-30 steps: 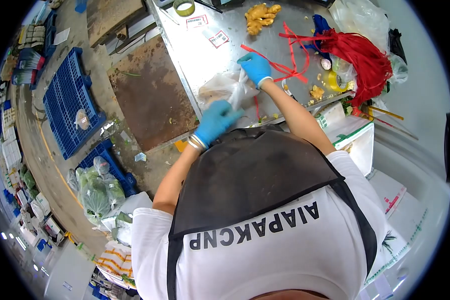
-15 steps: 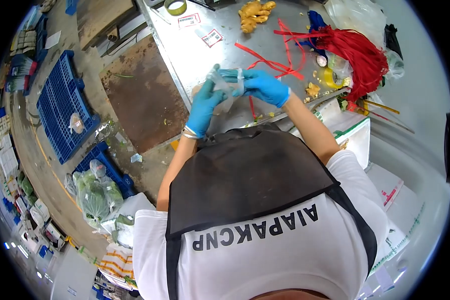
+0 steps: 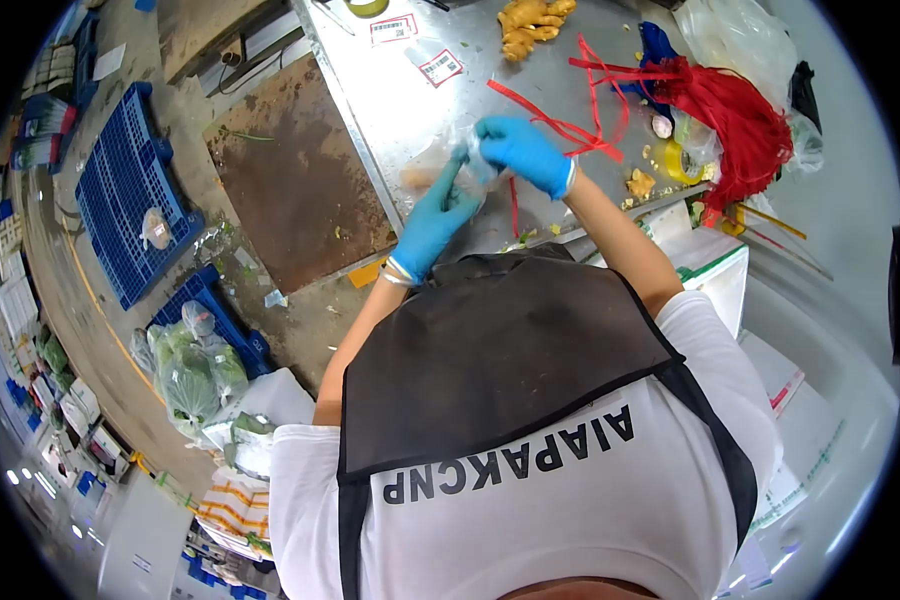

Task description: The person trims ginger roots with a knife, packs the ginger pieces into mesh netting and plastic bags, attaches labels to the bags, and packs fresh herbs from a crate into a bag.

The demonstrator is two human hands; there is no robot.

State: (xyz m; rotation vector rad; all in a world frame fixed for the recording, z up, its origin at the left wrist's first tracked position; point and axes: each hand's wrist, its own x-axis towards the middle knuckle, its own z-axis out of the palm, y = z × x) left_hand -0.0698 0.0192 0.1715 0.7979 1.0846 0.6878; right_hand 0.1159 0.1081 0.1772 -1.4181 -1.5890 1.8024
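Note:
Both my hands wear blue gloves and meet over the metal table, at a clear plastic bag (image 3: pixel 482 170). My left hand (image 3: pixel 434 222) is closed on the lower side of the bag, its fingers pointing up. My right hand (image 3: pixel 526 155) pinches the bag's upper part, fingers bent down. Just left of my fingers a pale brownish lump (image 3: pixel 418 178) shows; whether it lies inside the bag I cannot tell. Loose red ties (image 3: pixel 560 130) lie on the table to the right of my hands. Farther back is a piece of ginger (image 3: pixel 532 25).
On the table's right lie a bundle of red ties (image 3: pixel 735 120), a yellow tape roll (image 3: pixel 682 162) and ginger scraps (image 3: pixel 640 183). Labels (image 3: pixel 440 68) lie at the back left. A blue pallet (image 3: pixel 130 200) and bagged green vegetables (image 3: pixel 195 370) stand on the floor left.
My right hand has turned, its fingers now bent down over the bag. My left hand has shifted slightly right and down. The pale lump shows more clearly, and the view has shifted slightly.

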